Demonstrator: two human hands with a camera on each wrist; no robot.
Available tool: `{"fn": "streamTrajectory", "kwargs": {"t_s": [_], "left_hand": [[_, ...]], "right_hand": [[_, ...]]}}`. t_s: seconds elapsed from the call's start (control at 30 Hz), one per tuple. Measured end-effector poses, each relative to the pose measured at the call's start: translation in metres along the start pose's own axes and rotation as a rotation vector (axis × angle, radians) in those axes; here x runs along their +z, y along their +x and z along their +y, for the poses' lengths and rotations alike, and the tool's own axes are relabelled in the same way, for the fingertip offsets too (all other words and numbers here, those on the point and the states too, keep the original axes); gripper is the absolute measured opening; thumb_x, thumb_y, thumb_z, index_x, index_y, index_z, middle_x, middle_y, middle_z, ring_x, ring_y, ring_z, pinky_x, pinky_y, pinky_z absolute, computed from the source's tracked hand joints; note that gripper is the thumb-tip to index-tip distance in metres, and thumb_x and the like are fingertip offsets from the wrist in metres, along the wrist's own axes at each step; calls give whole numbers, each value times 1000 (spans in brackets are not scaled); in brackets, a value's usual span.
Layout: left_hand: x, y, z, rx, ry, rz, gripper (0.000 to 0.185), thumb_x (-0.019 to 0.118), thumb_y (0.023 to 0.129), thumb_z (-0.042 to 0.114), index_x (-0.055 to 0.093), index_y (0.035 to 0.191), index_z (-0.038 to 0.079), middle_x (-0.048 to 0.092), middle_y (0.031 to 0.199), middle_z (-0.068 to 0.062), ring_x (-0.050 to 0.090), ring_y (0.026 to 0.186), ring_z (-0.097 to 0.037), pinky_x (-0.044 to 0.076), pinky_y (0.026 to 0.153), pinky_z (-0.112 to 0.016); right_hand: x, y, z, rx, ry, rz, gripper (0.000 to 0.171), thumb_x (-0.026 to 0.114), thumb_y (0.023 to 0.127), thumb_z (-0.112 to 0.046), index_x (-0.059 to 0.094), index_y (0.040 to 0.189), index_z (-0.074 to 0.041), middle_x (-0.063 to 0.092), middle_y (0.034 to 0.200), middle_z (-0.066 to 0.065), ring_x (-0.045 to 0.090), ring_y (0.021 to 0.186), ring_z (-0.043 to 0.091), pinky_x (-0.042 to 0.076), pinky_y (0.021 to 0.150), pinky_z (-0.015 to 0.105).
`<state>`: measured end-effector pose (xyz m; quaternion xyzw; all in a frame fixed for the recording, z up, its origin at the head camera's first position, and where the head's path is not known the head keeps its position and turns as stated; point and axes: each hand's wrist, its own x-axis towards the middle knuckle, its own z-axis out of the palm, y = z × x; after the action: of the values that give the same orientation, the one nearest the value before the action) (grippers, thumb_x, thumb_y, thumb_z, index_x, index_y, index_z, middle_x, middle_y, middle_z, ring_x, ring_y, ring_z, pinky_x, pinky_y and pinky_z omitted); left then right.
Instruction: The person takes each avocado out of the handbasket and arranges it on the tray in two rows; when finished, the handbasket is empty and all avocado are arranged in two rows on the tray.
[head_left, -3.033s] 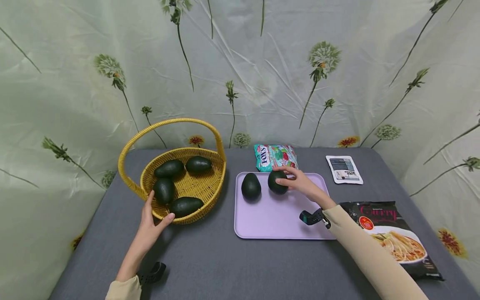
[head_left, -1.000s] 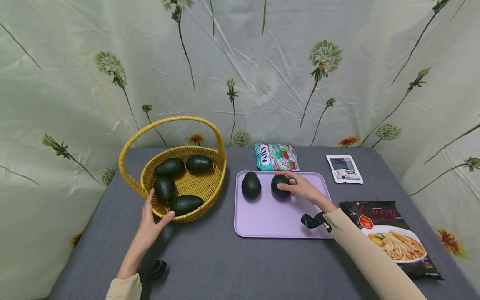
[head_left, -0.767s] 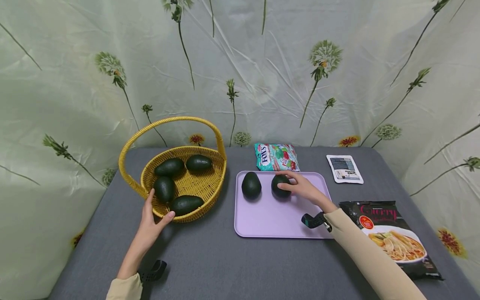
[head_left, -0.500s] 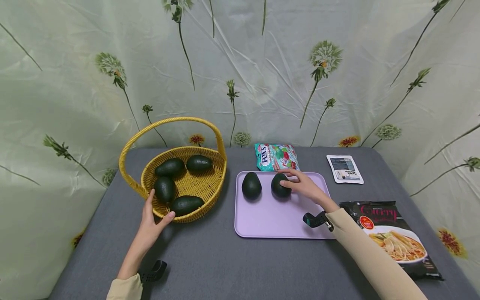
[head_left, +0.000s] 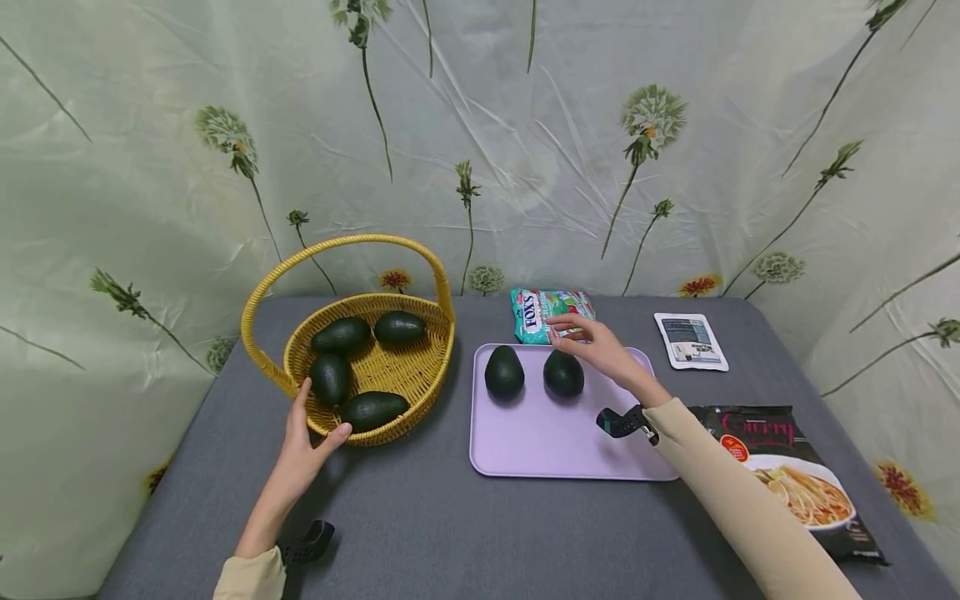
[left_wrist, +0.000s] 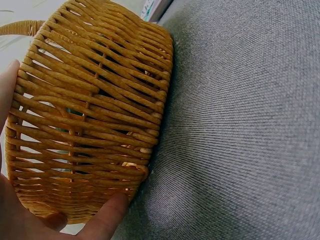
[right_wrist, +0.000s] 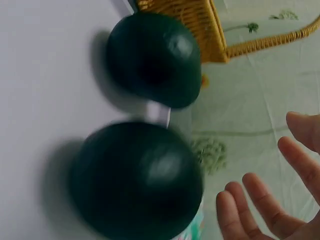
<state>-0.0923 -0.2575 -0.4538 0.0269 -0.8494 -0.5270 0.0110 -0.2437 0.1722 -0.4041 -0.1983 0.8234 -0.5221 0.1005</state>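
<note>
At the left stands a yellow wicker basket with a tall handle and several dark green avocados inside. My left hand grips its near left side, thumb at the rim; the left wrist view shows fingertips against the wicker wall. Two more avocados sit on the lilac tray: the left one and the right one. Above and behind the right avocado hovers my right hand, holding nothing. In the right wrist view its fingers are spread apart from both avocados.
A teal Fox's candy bag lies behind the tray. To the right are a white flat packet and a black curry noodle bag, partly covered by my right sleeve. A floral curtain hangs behind the grey table.
The right avocado has been set on the tray and released. My right hand has lifted off it, up and back. My left hand keeps its place on the basket.
</note>
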Motion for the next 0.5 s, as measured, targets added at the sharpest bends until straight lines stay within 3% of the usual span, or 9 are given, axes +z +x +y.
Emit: {"fn": "streamTrajectory", "kwargs": {"t_s": [0.2,0.5], "left_hand": [[0,0,0,-4,3,-4,93,61,94,28,-9,154,19,-11,154,-24,-8,139,-44,7,99,-72],[0,0,-1,6,0,4,93,62,93,28,-8,154,20,-10,155,-23,-7,140,-43,7,100,-71]], "right_hand": [[23,20,-20,-98,62,-78,39,60,95,-13,55,131,-1,55,128,20,54,111,35,46,88,44],[84,51,-58,-271,142,-315,38,56,96,-7,53,133,2,57,126,15,54,114,34,46,91,36]]}}
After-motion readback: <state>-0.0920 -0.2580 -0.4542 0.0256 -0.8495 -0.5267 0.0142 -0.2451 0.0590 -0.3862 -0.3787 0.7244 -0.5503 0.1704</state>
